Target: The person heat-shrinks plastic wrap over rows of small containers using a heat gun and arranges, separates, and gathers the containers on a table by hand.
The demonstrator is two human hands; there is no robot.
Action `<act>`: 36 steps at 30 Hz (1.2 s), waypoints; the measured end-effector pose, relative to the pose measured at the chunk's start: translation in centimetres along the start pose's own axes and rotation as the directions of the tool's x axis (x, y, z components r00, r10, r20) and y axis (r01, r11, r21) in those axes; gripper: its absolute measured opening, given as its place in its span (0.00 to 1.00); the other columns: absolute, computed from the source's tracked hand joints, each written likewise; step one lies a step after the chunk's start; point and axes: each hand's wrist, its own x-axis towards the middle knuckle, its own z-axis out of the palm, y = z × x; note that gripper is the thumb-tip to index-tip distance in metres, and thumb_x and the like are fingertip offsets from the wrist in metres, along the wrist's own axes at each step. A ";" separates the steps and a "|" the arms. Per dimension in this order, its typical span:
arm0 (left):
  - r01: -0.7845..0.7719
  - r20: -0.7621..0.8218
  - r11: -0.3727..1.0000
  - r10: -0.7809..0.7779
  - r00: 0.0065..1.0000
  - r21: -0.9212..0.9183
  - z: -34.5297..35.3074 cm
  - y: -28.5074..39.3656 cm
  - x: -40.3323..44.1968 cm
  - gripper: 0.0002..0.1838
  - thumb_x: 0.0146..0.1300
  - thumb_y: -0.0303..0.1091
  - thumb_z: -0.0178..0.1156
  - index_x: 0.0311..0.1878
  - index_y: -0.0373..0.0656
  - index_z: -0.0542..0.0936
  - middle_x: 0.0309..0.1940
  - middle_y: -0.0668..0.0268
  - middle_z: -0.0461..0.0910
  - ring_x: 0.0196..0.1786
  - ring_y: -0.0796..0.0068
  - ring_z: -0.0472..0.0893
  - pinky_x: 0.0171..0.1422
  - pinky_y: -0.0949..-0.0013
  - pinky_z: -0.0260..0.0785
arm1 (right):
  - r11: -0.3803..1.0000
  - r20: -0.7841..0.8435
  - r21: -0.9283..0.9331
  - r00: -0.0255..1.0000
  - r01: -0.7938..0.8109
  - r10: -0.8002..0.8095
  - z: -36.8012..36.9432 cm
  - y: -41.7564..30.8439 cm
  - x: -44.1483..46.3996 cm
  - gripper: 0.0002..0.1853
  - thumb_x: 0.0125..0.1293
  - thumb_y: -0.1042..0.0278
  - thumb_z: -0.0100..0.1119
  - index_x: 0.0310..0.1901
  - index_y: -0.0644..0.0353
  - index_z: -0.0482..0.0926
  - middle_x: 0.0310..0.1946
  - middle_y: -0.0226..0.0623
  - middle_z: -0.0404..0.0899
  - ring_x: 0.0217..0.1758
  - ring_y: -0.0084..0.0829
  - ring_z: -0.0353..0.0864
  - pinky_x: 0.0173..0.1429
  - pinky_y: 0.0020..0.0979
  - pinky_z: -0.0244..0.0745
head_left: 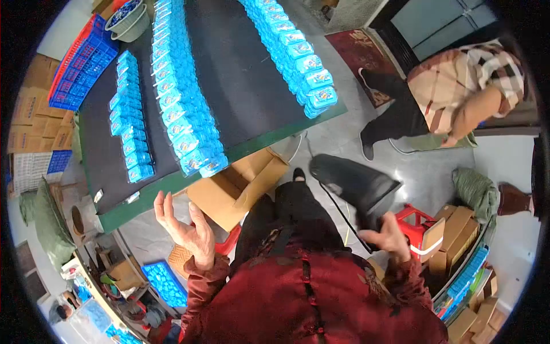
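My left hand (186, 229) is raised with its fingers spread and nothing in it, in front of an open cardboard box (229, 192) below the table edge. My right hand (389, 238) is closed at the lower end of a dark, motion-blurred object (355, 180), which looks like a black bin or dustpan. Long rows of blue packets (186, 143) stand on the dark table (229, 74) ahead, with a shorter row (133, 126) at the left and another row (298, 54) at the right.
Another person (458, 86) in a checked shirt bends over at the right. Blue and red crates (86, 69) and a basket (129, 23) stand at the table's left. A red stool (415, 229), cardboard boxes (458, 235) and a blue tray (165, 284) are nearby.
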 end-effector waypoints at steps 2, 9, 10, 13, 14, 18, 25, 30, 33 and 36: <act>-0.014 0.003 1.000 0.014 1.000 -0.009 -0.9 -0.5 0.0 0.24 0.54 0.23 0.54 0.57 0.38 0.67 0.58 0.51 0.62 0.60 0.55 0.63 0.65 0.58 0.54 | 0.974 0.004 -0.126 0.982 0.186 -0.187 3.7 -1.7 0.6 0.28 0.41 0.77 0.59 0.50 0.68 0.69 0.40 0.40 0.76 0.39 0.34 0.75 0.45 0.29 0.70; -0.049 0.008 0.999 0.049 0.999 -0.008 -3.5 -2.1 -1.2 0.24 0.56 0.24 0.54 0.58 0.38 0.66 0.58 0.52 0.63 0.60 0.56 0.64 0.65 0.58 0.54 | 0.776 -0.222 -0.482 0.799 0.408 -0.558 12.5 -5.0 8.8 0.34 0.48 0.74 0.56 0.60 0.65 0.59 0.50 0.51 0.71 0.46 0.47 0.74 0.49 0.35 0.70; -0.046 0.001 0.999 0.046 0.999 -0.003 -3.8 -2.5 -1.4 0.24 0.56 0.24 0.54 0.58 0.38 0.66 0.58 0.52 0.63 0.60 0.56 0.64 0.65 0.58 0.54 | 0.817 -0.236 -0.453 0.836 0.356 -0.495 13.0 -5.6 9.4 0.34 0.49 0.73 0.57 0.60 0.65 0.59 0.50 0.51 0.70 0.47 0.49 0.74 0.49 0.36 0.70; -0.028 -0.006 1.000 0.028 1.000 0.005 -4.7 -3.6 -1.9 0.24 0.56 0.24 0.54 0.58 0.39 0.66 0.58 0.52 0.62 0.60 0.56 0.64 0.65 0.58 0.54 | 0.858 -0.237 -0.412 0.873 0.307 -0.426 14.2 -4.6 8.4 0.34 0.50 0.71 0.57 0.61 0.65 0.57 0.49 0.52 0.70 0.46 0.50 0.74 0.47 0.37 0.70; -0.013 -0.009 1.000 0.013 1.000 0.014 -5.0 -3.9 -2.2 0.24 0.56 0.24 0.54 0.58 0.39 0.66 0.59 0.52 0.62 0.60 0.55 0.64 0.65 0.58 0.54 | 0.854 -0.234 -0.421 0.873 0.305 -0.427 14.7 -3.9 7.4 0.34 0.50 0.71 0.57 0.61 0.65 0.57 0.49 0.52 0.70 0.46 0.50 0.74 0.47 0.37 0.70; 0.026 -0.028 0.999 -0.025 0.999 0.036 -5.4 -4.9 -2.7 0.24 0.56 0.24 0.54 0.58 0.39 0.66 0.59 0.52 0.62 0.60 0.55 0.64 0.65 0.58 0.54 | 0.851 -0.195 -0.482 0.921 0.209 -0.337 15.9 -2.1 6.3 0.34 0.50 0.70 0.58 0.60 0.66 0.57 0.49 0.52 0.70 0.45 0.50 0.75 0.46 0.38 0.71; 0.020 -0.041 0.999 -0.019 0.999 0.032 -5.2 -5.5 -2.6 0.25 0.55 0.23 0.54 0.58 0.40 0.66 0.59 0.52 0.62 0.61 0.54 0.63 0.65 0.57 0.53 | 0.774 -0.281 -0.519 0.783 0.362 -0.555 14.1 -5.2 10.0 0.33 0.51 0.72 0.56 0.60 0.66 0.57 0.48 0.52 0.71 0.44 0.49 0.75 0.45 0.38 0.70; 0.048 -0.047 0.999 -0.047 0.998 0.022 -5.2 -6.4 -2.4 0.25 0.54 0.22 0.54 0.58 0.40 0.66 0.59 0.52 0.62 0.61 0.54 0.63 0.65 0.57 0.54 | 0.790 -0.209 -0.531 0.857 0.304 -0.471 14.3 -2.9 7.2 0.32 0.50 0.74 0.54 0.60 0.65 0.58 0.43 0.51 0.73 0.38 0.48 0.75 0.42 0.39 0.70; 0.067 -0.051 0.998 -0.067 0.996 0.010 -4.8 -6.7 -2.3 0.25 0.54 0.22 0.55 0.58 0.40 0.66 0.59 0.52 0.62 0.61 0.54 0.63 0.65 0.57 0.54 | 0.807 -0.165 -0.527 0.899 0.266 -0.405 14.5 -3.1 7.5 0.32 0.50 0.75 0.53 0.59 0.65 0.58 0.41 0.51 0.74 0.36 0.48 0.74 0.40 0.39 0.70; 0.051 -0.046 0.999 -0.051 0.998 -0.014 -4.3 -7.0 -1.8 0.25 0.53 0.23 0.55 0.58 0.39 0.66 0.59 0.52 0.62 0.61 0.54 0.63 0.65 0.57 0.54 | 0.824 -0.152 -0.492 0.904 0.280 -0.399 14.5 -4.6 8.8 0.31 0.50 0.75 0.53 0.59 0.65 0.58 0.39 0.50 0.74 0.34 0.47 0.74 0.39 0.39 0.70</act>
